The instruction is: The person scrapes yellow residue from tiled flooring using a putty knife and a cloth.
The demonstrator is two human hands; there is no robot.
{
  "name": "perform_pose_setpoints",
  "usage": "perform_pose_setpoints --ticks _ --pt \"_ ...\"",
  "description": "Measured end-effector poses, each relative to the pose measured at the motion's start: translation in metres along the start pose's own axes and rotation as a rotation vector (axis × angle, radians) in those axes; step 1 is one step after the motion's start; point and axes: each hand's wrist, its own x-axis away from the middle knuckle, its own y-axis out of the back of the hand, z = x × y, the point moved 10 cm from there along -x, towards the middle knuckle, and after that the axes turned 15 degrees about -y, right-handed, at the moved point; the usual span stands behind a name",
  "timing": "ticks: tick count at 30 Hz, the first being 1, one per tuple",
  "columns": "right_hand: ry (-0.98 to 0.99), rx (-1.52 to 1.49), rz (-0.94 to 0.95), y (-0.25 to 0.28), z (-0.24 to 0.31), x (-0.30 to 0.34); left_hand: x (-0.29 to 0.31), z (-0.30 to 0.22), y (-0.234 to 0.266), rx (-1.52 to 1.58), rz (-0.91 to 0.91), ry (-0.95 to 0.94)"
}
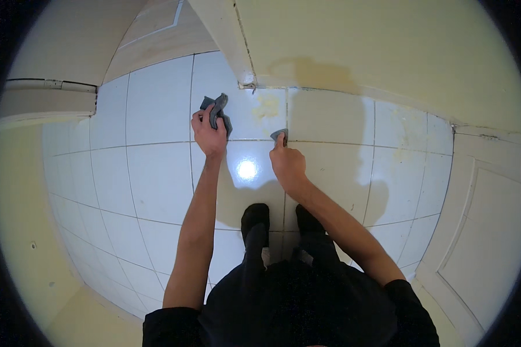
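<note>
My left hand (pixel 210 137) is closed around a bunched dark grey cloth (pixel 220 104) on the white floor tiles, left of a yellowish stain (pixel 266 106). My right hand (pixel 288 165) grips what looks like a small grey scraper (pixel 278 135), its wide edge near the grout line just below that stain. The index finger lies stretched along it, and the palm hides most of its handle.
A yellow wall (pixel 376 46) meets the tiles beyond my hands, beside a white door frame (pixel 223 40). Fainter yellow marks (pixel 408 124) show farther right. A white panelled door (pixel 480 220) is at right. My dark-covered feet (pixel 255 220) stand near my body.
</note>
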Motion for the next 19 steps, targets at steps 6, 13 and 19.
perform_pose_setpoints --ticks 6,13,19 --pt "-0.009 -0.022 -0.083 0.002 -0.001 -0.018 -0.003 -0.005 -0.006 -0.004 0.008 -0.006" --pt "-0.030 0.063 -0.060 0.005 0.010 0.003 -0.001 -0.001 -0.002 0.016 -0.020 -0.026" --pt "0.017 0.036 0.003 -0.001 0.015 -0.013 0.001 0.001 -0.005 0.041 -0.013 -0.029"
